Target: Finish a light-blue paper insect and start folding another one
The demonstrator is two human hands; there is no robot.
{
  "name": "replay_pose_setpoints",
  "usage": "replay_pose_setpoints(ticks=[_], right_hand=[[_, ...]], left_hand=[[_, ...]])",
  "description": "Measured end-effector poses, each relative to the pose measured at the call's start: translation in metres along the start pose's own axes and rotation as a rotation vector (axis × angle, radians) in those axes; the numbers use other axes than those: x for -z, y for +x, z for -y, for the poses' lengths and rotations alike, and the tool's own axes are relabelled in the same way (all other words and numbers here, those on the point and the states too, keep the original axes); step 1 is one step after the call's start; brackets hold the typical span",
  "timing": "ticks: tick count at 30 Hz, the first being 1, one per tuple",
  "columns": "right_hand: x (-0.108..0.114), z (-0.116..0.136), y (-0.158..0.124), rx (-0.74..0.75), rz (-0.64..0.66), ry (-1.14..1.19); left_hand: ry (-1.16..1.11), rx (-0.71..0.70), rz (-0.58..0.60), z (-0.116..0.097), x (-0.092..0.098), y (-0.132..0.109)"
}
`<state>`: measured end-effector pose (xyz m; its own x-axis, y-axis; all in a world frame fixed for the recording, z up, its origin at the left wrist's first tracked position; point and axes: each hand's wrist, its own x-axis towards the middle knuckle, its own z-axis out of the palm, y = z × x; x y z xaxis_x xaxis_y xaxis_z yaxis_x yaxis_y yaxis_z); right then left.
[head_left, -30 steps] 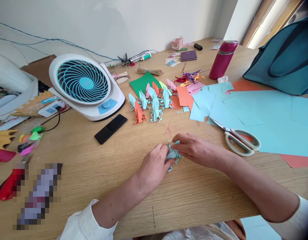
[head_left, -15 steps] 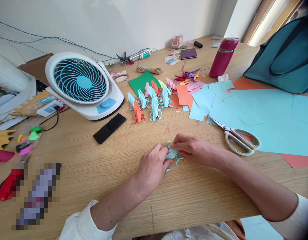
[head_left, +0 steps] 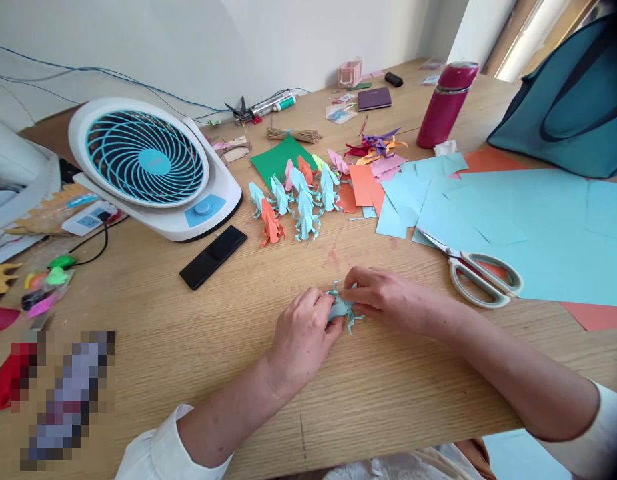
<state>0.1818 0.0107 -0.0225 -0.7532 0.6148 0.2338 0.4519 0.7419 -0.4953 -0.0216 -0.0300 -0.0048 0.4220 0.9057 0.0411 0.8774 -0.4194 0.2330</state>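
Both hands meet over a small light blue folded paper figure [head_left: 341, 308] lying on the wooden table [head_left: 188, 347]. My left hand [head_left: 304, 339] curls its fingers around the figure's left side. My right hand [head_left: 388, 299] pinches its upper right part with fingertips pressed together. Thin paper legs stick out below the fingers. Most of the figure is hidden between the hands.
Several finished blue, orange and pink paper figures [head_left: 293, 200] stand behind, by green paper [head_left: 278, 157]. Scissors [head_left: 475, 267] lie on light blue sheets [head_left: 528, 227] at right. A fan [head_left: 148, 167], black phone [head_left: 213, 257], red bottle [head_left: 445, 103] and teal bag [head_left: 573, 100] surround.
The hands have closed in tighter on the paper figure, and it sits a little more covered. The camera has tipped slightly, shifting the whole scene.
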Motion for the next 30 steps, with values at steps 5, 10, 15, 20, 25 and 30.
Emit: replay_pose_setpoints(ticks=[5,10,15,20,25,30], right_hand=[[0.0030,0.0029,-0.0002,-0.003,0.008,-0.016],[0.0051,0.0038,-0.0002,0.016,0.015,-0.072],[0.0054,0.0054,-0.0002,0.012,0.011,-0.102],[0.0065,0.0059,-0.0010,0.015,-0.007,-0.141],[0.0022,0.0013,-0.0044,0.086,0.001,-0.233],[0.0014,0.0000,-0.0069,0.156,0.015,-0.327]], left_hand=[[-0.014,0.026,0.062,-0.0017,0.0027,0.0000],[-0.072,0.042,0.068,0.0005,0.0024,0.0003],[-0.144,0.056,0.055,0.0024,0.0000,0.0014],[-0.169,0.073,0.051,0.0019,-0.0003,0.0016],[-0.167,0.064,0.062,0.0028,-0.0025,0.0000],[-0.153,0.064,0.060,0.0024,-0.0024,-0.0013]])
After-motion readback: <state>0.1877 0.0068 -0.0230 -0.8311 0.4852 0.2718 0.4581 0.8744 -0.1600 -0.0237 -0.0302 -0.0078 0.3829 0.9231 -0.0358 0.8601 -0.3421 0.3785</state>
